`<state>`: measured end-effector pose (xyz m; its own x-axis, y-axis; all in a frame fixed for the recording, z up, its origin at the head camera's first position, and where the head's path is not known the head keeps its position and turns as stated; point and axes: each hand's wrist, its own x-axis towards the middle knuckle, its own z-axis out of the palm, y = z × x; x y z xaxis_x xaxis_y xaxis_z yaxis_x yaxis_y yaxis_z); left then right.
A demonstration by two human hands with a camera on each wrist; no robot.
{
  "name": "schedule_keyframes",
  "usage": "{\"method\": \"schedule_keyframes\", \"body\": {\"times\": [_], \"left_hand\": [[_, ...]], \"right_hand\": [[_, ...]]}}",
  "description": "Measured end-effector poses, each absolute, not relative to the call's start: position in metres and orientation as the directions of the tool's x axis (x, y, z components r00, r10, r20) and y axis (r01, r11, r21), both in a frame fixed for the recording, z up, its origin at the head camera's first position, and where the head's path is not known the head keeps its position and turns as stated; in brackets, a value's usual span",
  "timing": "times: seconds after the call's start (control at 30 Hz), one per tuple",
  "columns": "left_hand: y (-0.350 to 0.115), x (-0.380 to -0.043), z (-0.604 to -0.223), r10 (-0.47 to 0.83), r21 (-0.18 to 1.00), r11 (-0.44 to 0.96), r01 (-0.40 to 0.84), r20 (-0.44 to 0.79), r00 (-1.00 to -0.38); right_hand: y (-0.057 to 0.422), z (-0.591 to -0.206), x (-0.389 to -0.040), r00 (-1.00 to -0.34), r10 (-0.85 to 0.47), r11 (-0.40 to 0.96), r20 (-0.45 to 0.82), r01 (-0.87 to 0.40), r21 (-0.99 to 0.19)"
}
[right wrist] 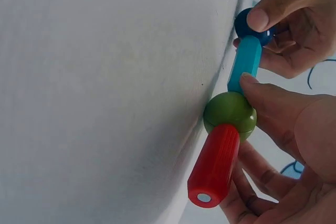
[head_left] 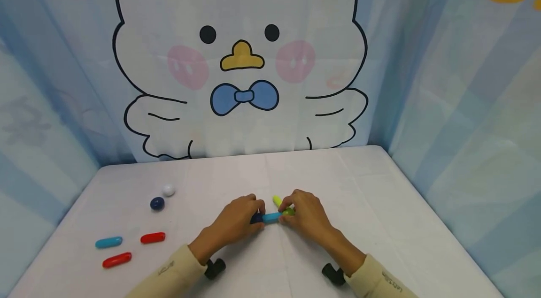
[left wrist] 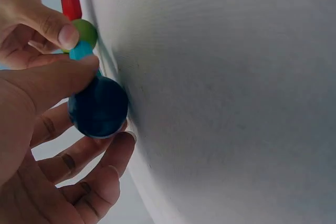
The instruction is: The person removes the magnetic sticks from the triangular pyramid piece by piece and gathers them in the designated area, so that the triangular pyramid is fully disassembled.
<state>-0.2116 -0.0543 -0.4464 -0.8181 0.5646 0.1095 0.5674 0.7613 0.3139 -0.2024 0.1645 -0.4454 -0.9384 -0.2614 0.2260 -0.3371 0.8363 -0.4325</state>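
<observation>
My left hand pinches a dark blue ball at the left end of a light blue magnetic rod. The rod's other end meets a green ball. There my right hand grips the rod, its thumb against the rod's end beside the ball. From the green ball a red magnetic rod sticks out, with a round silver disc in its free end; in the head view my right hand hides it. A yellow-green rod shows just behind the green ball in the head view.
Left on the white-covered table lie a light blue rod, one red rod and another red rod. Behind them sit a second dark blue ball and a white ball. Printed curtains surround the table's back and sides.
</observation>
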Motion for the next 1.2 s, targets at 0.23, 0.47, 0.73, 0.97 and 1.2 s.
{"method": "schedule_keyframes", "body": {"times": [0.23,0.47,0.73,0.97,1.2], "left_hand": [[-0.056,-0.211,-0.444,0.583,0.337,0.741,0.581,0.107,-0.806],[-0.066,-0.214,-0.442,0.564,0.368,0.740,0.563,0.116,-0.817],[-0.091,-0.220,-0.433,0.448,0.408,0.790,0.458,0.127,-0.885],[-0.126,-0.228,-0.422,0.351,0.442,0.818,0.368,0.124,-0.928],[-0.159,-0.241,-0.414,0.309,0.436,0.832,0.344,0.153,-0.939]], "right_hand": [[0.165,-0.446,-0.203,-0.946,-0.240,0.836,0.217,-0.315,-0.449],[0.165,-0.448,-0.201,-0.952,-0.221,0.836,0.211,-0.296,-0.462],[0.166,-0.448,-0.200,-0.959,-0.208,0.822,0.190,-0.277,-0.498],[0.172,-0.445,-0.197,-0.955,-0.240,0.796,0.176,-0.297,-0.527],[0.175,-0.445,-0.197,-0.949,-0.259,0.762,0.177,-0.314,-0.566]]}}
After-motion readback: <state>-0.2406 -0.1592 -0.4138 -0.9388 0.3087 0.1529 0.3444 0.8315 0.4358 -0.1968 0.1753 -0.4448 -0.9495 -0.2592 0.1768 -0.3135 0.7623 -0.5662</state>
